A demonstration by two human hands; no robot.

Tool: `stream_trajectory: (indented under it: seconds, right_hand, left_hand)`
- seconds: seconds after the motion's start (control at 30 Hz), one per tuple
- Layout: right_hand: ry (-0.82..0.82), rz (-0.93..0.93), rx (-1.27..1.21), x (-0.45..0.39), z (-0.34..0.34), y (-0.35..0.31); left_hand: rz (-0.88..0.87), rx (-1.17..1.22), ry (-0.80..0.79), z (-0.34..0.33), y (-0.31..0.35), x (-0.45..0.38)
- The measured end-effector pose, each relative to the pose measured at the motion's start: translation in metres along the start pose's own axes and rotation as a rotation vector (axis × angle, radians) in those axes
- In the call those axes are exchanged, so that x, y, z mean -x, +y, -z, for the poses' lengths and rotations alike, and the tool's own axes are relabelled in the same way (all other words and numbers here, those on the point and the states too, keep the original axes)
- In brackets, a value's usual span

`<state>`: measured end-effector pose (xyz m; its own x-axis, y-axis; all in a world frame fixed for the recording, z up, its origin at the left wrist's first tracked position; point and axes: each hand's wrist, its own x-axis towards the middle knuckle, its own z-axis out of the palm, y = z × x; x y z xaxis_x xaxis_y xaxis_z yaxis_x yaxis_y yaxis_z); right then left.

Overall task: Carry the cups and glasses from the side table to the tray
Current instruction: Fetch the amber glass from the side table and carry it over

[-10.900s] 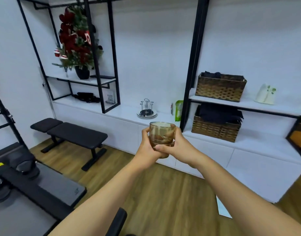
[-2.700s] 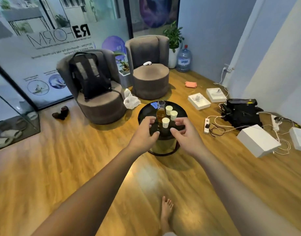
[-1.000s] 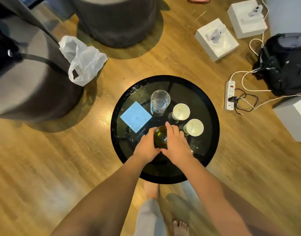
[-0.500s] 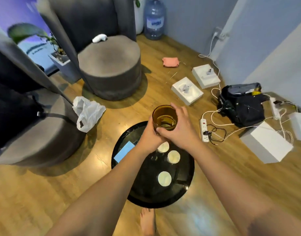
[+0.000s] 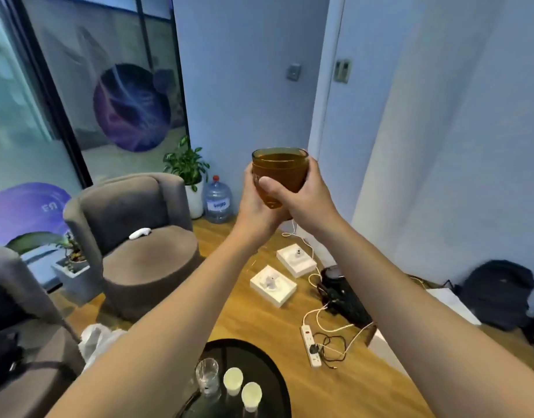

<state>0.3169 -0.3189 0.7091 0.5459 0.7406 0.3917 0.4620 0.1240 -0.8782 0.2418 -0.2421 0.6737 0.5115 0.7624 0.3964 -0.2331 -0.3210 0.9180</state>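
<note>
an amber glass is held upright in the air at the middle of the view, out in front of a pale blue wall, with both arms stretched forward. the left hand wraps its fingers around the glass's left side and base. the right hand curls around the right side, with its thumb lying across the front of the glass. both hands are clamped on it, and they meet beneath it.

well below the hands, at the bottom edge of the view, is a round black side table. on it stand a clear glass and, just to its right, two white cups side by side.

on the wooden floor to the right of the table lies a white power strip with tangled cables. beyond it are two white boxes and a black bag by the wall. to the left sits a grey armchair; behind it a potted plant and a water bottle stand in the corner.
</note>
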Motion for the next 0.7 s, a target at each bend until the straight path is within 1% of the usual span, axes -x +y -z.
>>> stream_trajectory:
  seconds: [0.07,0.17,0.33,0.47,0.53,0.7]
  right_hand:
    - [-0.025,0.014,0.003,0.006,0.025,-0.018]
    - [-0.012,0.034,-0.012,0.020,0.055,-0.036]
    - [-0.001,0.050,-0.006,0.044,0.087,-0.048]
    - [0.027,0.048,0.003,0.060,0.109,-0.050]
    - [0.037,0.050,0.010,0.068,0.118,-0.050]
    - [0.053,0.040,0.020,0.085,0.140,-0.049]
  left_hand:
    - [-0.037,0.009,-0.003,-0.016,0.027,0.000]
    - [-0.062,-0.020,-0.053,-0.035,0.050,0.009]
    - [-0.048,-0.013,-0.092,-0.061,0.067,0.029]
    - [-0.093,-0.063,-0.110,-0.082,0.077,0.046]
    - [-0.075,-0.035,-0.129,-0.093,0.082,0.053]
    - [-0.081,-0.076,-0.130,-0.113,0.090,0.073]
